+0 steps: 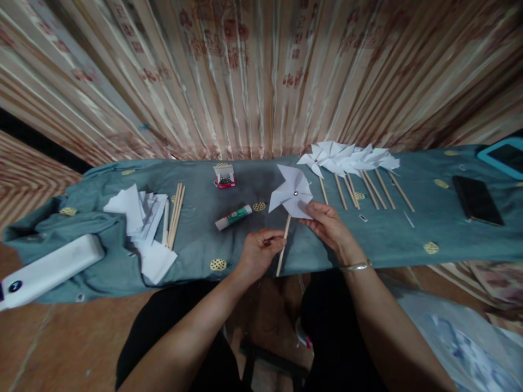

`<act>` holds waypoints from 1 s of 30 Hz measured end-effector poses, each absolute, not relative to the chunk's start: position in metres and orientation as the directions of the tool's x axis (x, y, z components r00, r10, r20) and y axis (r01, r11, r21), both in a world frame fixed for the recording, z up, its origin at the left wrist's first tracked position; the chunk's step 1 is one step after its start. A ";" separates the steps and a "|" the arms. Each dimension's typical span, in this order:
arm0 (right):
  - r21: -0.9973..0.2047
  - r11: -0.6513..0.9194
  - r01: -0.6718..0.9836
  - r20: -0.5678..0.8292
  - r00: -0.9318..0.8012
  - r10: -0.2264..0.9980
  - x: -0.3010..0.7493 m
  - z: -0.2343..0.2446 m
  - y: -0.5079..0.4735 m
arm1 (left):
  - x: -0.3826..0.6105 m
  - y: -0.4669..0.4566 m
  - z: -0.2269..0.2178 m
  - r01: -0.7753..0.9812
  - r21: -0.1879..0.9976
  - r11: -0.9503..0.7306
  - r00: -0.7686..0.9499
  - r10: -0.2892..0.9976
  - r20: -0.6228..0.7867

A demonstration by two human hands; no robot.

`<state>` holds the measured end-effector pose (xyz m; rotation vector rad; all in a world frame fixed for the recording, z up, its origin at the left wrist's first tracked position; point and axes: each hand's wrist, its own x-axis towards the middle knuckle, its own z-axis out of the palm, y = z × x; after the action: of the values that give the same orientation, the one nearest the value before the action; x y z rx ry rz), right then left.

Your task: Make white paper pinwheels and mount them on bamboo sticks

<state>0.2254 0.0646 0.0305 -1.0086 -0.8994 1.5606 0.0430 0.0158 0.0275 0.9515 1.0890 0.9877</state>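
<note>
A white paper pinwheel (pixel 291 191) with a silver pin at its centre sits on a thin wooden stick (pixel 283 246), held above a table under a teal cloth (pixel 196 228). My left hand (pixel 258 253) is closed around the stick below the wheel. Fingers of my right hand (pixel 329 225) pinch the wheel's lower right blade. A metal bangle is on the right wrist.
Several finished pinwheels (pixel 347 159) on sticks lie at the back right. Cut white paper (pixel 141 218) and loose sticks (pixel 175 213) lie at left. A glue stick (pixel 233 216), a small box of pins (pixel 224 176), a dark phone (pixel 477 200) and a white case (pixel 49 269) also rest there.
</note>
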 end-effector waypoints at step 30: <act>-0.904 -0.086 -0.418 -0.125 0.066 0.990 0.238 0.031 0.072 | 0.046 0.012 0.026 -0.105 0.956 0.274 0.187 0.950 -0.251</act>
<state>0.2383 0.0721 0.0305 -1.0043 -0.7714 1.3918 0.0462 0.0115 0.0264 0.9979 1.1053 0.9494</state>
